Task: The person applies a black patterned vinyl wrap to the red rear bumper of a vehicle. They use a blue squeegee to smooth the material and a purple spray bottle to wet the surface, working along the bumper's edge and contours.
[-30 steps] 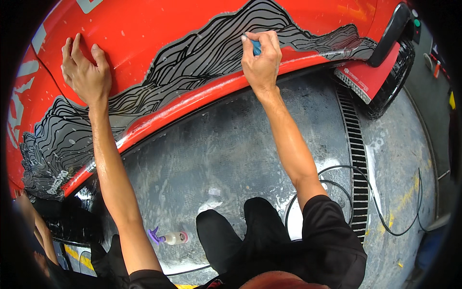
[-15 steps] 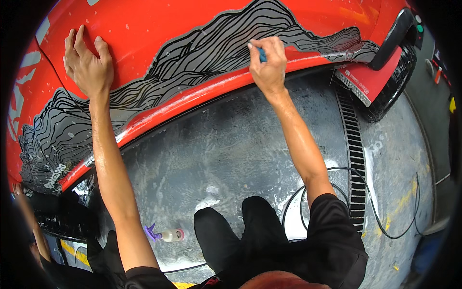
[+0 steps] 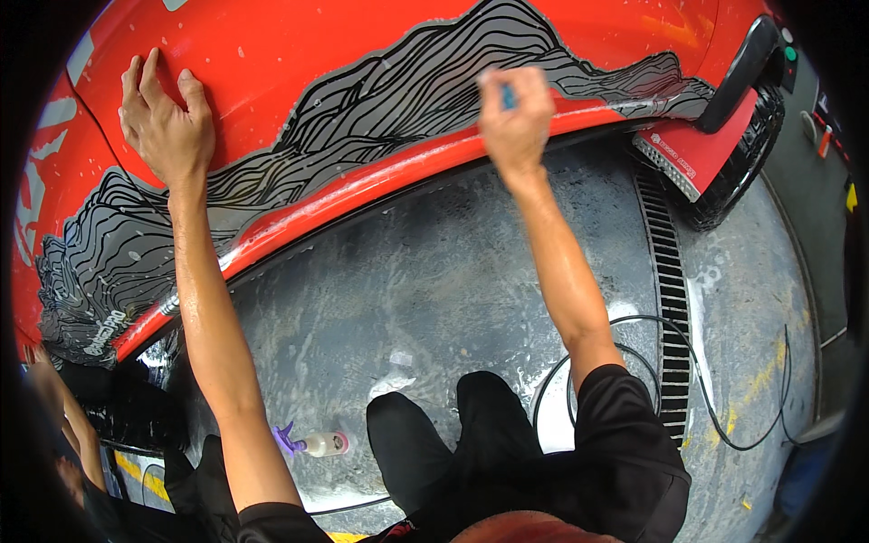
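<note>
A grey decal with wavy black lines runs along the lower side of a red car, whose paint carries light drops and spots. My left hand lies on the red panel just above the decal, its fingers spread and holding nothing. My right hand, smeared by motion, is over the lower part of the decal, near the red sill. Between its fingers shows a small blue piece, mostly hidden, too blurred to name its kind.
A spray bottle with a purple trigger lies on the wet grey floor. At right are a floor drain grate, a looped black hose, and a wheel with a red mud flap. Another person's arm is at lower left.
My right hand has moved slightly to the right along the decal with the blue piece. My left hand stays in place. The other person's arm at lower left has shifted.
</note>
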Demonstrator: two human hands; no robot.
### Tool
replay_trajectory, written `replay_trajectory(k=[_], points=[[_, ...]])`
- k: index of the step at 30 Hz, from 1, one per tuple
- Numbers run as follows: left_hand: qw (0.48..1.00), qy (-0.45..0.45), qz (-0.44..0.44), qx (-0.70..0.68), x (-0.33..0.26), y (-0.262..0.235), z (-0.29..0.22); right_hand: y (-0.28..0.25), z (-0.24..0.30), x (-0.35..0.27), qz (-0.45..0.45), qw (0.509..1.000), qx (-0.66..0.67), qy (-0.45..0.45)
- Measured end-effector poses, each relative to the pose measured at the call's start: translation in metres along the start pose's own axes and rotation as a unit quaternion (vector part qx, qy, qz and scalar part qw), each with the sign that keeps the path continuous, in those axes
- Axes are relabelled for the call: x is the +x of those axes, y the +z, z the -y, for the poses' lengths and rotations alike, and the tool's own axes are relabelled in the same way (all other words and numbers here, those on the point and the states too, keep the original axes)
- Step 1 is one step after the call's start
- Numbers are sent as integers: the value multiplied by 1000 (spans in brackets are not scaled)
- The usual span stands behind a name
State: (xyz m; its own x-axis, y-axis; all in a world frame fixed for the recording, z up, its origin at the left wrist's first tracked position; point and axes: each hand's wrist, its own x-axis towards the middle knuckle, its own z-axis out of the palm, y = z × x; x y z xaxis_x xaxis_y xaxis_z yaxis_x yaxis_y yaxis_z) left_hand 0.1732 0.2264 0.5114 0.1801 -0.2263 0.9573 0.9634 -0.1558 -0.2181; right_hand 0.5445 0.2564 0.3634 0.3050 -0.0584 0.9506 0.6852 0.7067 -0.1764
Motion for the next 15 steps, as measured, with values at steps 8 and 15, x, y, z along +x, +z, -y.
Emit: replay_trajectory(k=[8, 15], points=[[1000, 0, -4, 0, -2, 0, 3, -4, 1, 14, -34, 995, 14, 96], [1000, 0, -1, 0, -1, -1, 1, -2, -1, 9, -44, 994, 23, 95]])
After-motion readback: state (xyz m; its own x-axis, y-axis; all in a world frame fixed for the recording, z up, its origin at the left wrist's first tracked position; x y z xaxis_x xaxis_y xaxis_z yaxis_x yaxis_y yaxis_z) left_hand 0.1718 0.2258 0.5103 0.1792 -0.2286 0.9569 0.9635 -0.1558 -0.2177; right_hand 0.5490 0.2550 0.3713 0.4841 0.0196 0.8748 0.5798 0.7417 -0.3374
